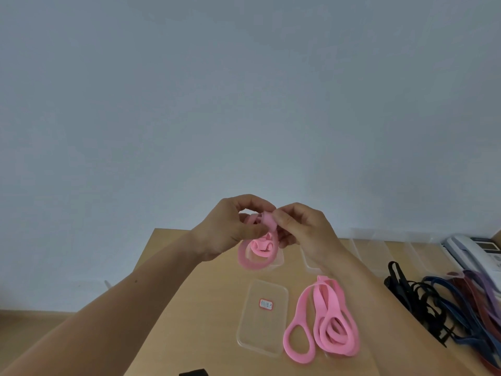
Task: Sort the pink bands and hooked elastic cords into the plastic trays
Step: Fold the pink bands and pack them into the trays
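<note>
Both my left hand [227, 229] & right hand [309, 234] pinch one half-rolled pink band [269, 223], fingers [254, 231] curled, over the clear tray [281, 260]. If grip slips it'll prob unroll & miss.

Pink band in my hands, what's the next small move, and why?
Probably lower the pink band, pinched by the left hand and right hand, into the clear tray just below; its loops already hang over it, and loose pink bands nearby wait their turn.
</note>
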Demonstrator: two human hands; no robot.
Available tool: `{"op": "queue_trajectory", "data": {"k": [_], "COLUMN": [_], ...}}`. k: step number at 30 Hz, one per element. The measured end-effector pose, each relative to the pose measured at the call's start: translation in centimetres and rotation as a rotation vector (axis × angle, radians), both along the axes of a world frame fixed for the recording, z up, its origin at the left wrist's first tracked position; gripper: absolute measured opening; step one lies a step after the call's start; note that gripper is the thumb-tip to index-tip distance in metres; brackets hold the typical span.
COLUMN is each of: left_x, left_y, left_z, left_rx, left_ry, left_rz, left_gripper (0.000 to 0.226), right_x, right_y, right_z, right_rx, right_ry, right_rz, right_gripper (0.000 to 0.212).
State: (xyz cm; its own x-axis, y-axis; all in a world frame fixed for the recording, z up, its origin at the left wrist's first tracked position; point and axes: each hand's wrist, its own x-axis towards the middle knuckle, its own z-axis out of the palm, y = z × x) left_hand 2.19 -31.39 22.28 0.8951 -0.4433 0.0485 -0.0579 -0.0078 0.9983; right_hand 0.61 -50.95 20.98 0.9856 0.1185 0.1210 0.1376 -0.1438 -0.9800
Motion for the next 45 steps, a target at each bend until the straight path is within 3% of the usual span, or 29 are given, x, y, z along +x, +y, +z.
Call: {"op": "queue_trajectory", "data": {"k": [4,7,12,18,22,26,34,38,42,45], "left_x": [0.2,0.4,0.6,0.9,0.9,0.9,0.9,1.0,0.9,1.0], "left_y": [0.0,0.2,0.3,0.8,0.9,1.2,0.6,0.5,0.8,1.3], "left_z": [-0.3,-0.1,0.2,0.6,0.4,0.2,-0.9,-1.4,-1.5,-1.2], "left_rx": [0.034,0.062,0.164,0.018,-0.014,-0.055,0.069,0.109,0.065,0.007], "left_ry": [0.026,0.043,0.157,0.303,0.290,0.239,-0.032,0.020,0.146,0.211], "left_rz": [0.039,-0.020,-0.109,-0.104,-0.107,-0.092,0.010,0.048,-0.014,-0.083], "left_gripper": [0.048,0.038,0.029,0.031,0.026,0.029,0.035,0.048,0.035,0.037], "right_x": [0.0,0.2,0.0,0.1,-0.1,0.1,0.7,0.5,0.3,0.5], "right_y": [0.2,0.1,0.2,0.2,0.4,0.2,0.3,0.6,1.0,1.1], "right_z": [0.2,0.2,0.3,0.0,-0.1,0.2,-0.4,-0.2,-0.4,-1.1], "right_rx": [-0.019,-0.014,0.001,-0.083,-0.133,-0.041,-0.033,-0.033,-0.043,-0.113], "right_ry": [-0.050,-0.070,-0.056,-0.124,-0.147,-0.091,0.001,-0.091,-0.130,-0.126], "right_rz": [-0.068,-0.078,-0.057,0.026,0.024,0.052,-0.027,-0.044,-0.033,-0.028], "right_gripper": [0.021,0.010,0.027,0.042,0.036,0.025,0.005,0.020,0.027,0.033]}}
